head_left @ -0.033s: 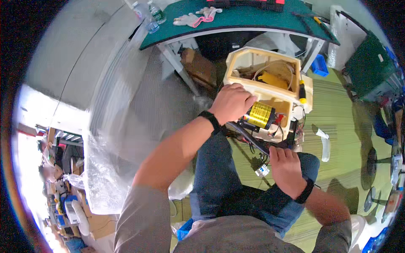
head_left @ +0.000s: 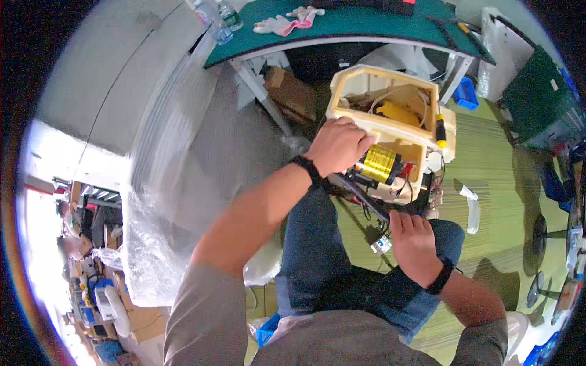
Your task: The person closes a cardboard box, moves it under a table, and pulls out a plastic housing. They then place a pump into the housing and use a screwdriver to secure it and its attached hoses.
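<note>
A cream plastic housing (head_left: 342, 82) stands open on the floor in front of my knees, with yellow parts and pale wires inside. A yellow cylindrical motor (head_left: 379, 163) sits in its lower section. My left hand (head_left: 337, 145) is closed over the housing's near rim, right beside the motor. My right hand (head_left: 414, 243) rests over my right knee, its fingers curled around black cables (head_left: 366, 198) that run from under the housing. A small white connector (head_left: 381, 245) hangs by that hand. What the right fingertips touch is hidden.
A green-topped table (head_left: 366, 24) stands behind the housing, with white gloves (head_left: 287, 21) and bottles (head_left: 223, 18) on it. A cardboard box (head_left: 292, 91) sits under it. Clear plastic sheeting (head_left: 159, 201) lies at left, a white plastic piece (head_left: 471, 204) at right, and a dark green case (head_left: 537, 97) at far right.
</note>
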Demonstrator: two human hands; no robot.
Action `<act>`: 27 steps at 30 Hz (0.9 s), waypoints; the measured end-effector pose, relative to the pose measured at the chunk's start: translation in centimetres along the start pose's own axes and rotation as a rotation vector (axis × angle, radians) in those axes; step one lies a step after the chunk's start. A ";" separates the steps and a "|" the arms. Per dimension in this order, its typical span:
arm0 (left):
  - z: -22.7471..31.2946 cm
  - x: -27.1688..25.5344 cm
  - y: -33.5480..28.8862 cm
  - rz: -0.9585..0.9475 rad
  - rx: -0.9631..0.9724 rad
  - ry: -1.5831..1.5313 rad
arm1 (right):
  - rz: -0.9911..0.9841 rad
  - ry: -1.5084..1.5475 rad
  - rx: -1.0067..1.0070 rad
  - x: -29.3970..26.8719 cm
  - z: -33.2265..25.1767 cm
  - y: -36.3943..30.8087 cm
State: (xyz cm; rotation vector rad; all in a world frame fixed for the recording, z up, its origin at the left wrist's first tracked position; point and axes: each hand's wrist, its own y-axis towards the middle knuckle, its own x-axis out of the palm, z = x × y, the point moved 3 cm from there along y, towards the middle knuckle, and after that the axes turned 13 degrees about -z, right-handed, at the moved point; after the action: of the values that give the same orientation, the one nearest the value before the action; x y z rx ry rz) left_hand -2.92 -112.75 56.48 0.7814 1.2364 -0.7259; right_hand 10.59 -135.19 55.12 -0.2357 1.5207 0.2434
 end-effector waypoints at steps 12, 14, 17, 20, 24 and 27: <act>-0.9 -0.2 0.5 -0.233 0.035 0.041 | 0.100 0.136 0.110 3.8 -0.1 5.1; -0.9 0.0 0.4 -0.200 0.041 0.049 | -0.056 0.347 0.044 4.7 0.3 5.3; -1.4 0.3 0.3 -0.168 0.039 0.007 | -0.044 0.448 -0.008 4.6 0.5 5.6; -1.7 0.5 0.3 -0.171 0.077 -0.019 | -0.101 0.719 -0.065 5.5 1.1 6.2; -1.6 0.6 0.3 -0.144 0.104 0.029 | -0.504 1.595 -0.078 7.9 1.1 6.8; -1.7 0.5 0.3 -0.167 0.097 0.025 | -0.887 2.425 0.008 8.1 -0.4 5.5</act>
State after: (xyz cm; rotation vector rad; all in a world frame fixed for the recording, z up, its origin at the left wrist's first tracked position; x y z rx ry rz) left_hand -3.46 -111.15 55.77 0.7743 1.3075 -0.9201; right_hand 8.80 -129.94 47.01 -1.5044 3.3988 -1.2898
